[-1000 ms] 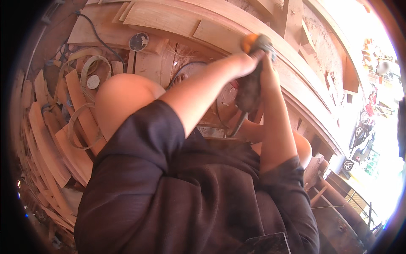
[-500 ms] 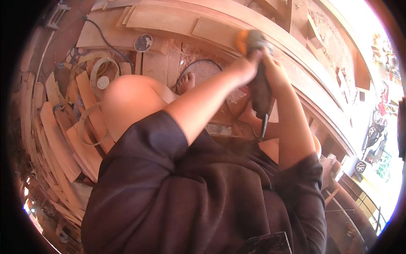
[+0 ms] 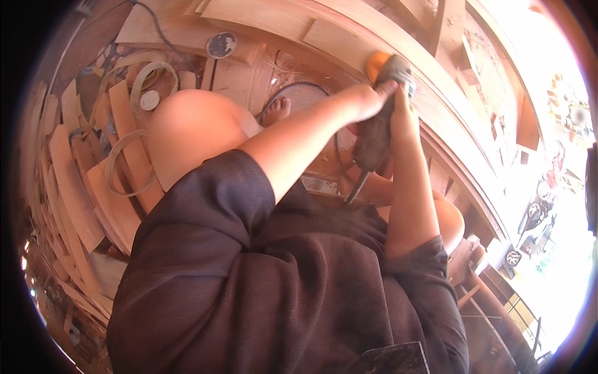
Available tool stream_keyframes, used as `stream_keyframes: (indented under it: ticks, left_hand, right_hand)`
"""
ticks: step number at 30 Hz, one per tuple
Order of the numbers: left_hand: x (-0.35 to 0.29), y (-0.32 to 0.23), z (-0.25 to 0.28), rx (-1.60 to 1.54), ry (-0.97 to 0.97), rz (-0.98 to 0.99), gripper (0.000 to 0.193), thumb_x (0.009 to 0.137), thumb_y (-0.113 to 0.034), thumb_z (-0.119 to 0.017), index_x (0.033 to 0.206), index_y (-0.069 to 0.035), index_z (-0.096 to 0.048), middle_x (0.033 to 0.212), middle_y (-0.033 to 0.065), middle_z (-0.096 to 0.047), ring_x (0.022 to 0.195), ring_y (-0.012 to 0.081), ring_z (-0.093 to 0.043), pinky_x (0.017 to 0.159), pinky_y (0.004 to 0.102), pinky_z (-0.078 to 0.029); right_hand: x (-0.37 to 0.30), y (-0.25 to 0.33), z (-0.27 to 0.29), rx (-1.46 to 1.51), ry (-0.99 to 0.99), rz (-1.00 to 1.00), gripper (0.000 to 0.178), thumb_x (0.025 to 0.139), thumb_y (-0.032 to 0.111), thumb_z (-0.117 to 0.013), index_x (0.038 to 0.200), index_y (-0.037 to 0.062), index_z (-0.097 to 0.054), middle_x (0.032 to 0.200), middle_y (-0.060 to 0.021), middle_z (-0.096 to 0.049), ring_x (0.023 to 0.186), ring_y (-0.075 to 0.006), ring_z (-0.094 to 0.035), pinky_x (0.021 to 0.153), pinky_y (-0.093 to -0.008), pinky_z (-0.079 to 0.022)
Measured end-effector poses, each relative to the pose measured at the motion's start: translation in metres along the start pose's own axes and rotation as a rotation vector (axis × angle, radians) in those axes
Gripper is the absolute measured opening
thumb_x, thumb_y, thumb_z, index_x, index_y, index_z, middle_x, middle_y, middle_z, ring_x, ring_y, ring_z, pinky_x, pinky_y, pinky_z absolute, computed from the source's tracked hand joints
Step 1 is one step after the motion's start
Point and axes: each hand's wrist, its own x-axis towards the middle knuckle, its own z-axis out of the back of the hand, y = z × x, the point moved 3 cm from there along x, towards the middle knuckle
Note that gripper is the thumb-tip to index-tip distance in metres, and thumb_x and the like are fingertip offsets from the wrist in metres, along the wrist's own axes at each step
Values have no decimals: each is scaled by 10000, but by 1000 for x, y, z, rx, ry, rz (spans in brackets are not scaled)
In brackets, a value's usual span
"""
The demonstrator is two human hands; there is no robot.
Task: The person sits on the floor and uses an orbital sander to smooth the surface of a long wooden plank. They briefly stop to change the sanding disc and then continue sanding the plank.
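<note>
An angle grinder [image 3: 372,146] with a dark body, a grey head and an orange disc [image 3: 377,65] is held out ahead of me. My left hand [image 3: 367,101] is closed round the grinder near its head, thumb toward the disc. My right hand [image 3: 403,106] grips the other side of the body just behind the head; most of its fingers are hidden. The disc is at the surface of a long light-brown wooden board [image 3: 423,65]; whether it touches cannot be made out. From the grinder's rear end a dark cord sleeve [image 3: 356,187] points toward my lap.
Wood offcuts [image 3: 73,187] and curved strips [image 3: 128,163] are heaped at the left beside my knee [image 3: 190,134]. A round tin [image 3: 221,45] stands on a board. A dark cable [image 3: 293,86] loops near my foot [image 3: 276,112]. Motorbikes [image 3: 529,218] stand in bright light at the right.
The grinder's rear end has swung left, and its disc has moved a little to the right and toward me along the board. Both hands keep their hold. The whole view has shifted slightly.
</note>
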Motion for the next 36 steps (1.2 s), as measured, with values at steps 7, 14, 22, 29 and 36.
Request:
stream_keyframes:
  ticks: [7, 14, 22, 29, 36]
  left_hand:
    - [-48, 24, 92, -359, -128, 120, 877, 1011, -792, -306, 1534, -105, -458, 1331, 223, -644, 1108, 407, -703, 827, 556, -625]
    - [-7, 39, 2, -203, -253, -144, 782, 1088, -646, -326, 1364, 32, -600, 1119, 209, -735, 989, 308, -744, 855, 411, -579]
    - [18, -4, -127, -33, 120, -173, 831, 1066, -675, -360, 1358, 62, -611, 1211, 265, -708, 992, 406, -743, 845, 473, -613]
    - [24, -16, -106, 138, 125, -81, 928, 1046, -718, -353, 1352, 119, -612, 1279, 329, -676, 1171, 414, -688, 1029, 431, -518]
    - [-6, 33, 32, -136, -187, 11, 949, 1031, -756, -319, 1481, 58, -506, 1327, 286, -653, 1129, 384, -710, 830, 470, -642]
  right_hand:
    - [14, 38, -112, -271, 254, 45, 881, 951, 694, -606, 1157, -158, -693, 1057, -254, -726, 993, -285, -692, 884, -409, -536]
    - [10, 11, -20, -250, 243, -23, 787, 992, 637, -612, 1187, -121, -698, 1030, -191, -739, 979, -209, -687, 860, -342, -549]
    - [-11, -63, 133, 122, -124, -120, 737, 1030, 635, -557, 1328, -33, -643, 1148, -144, -704, 960, -207, -679, 837, -347, -561]
    - [-16, -53, 104, 304, -30, -124, 748, 1045, 644, -513, 1423, 0, -559, 1243, -164, -678, 1073, -250, -685, 923, -400, -581]
    - [-3, 17, -50, -103, 144, 15, 789, 1000, 630, -595, 1197, -130, -666, 1048, -183, -715, 921, -228, -678, 829, -364, -551]
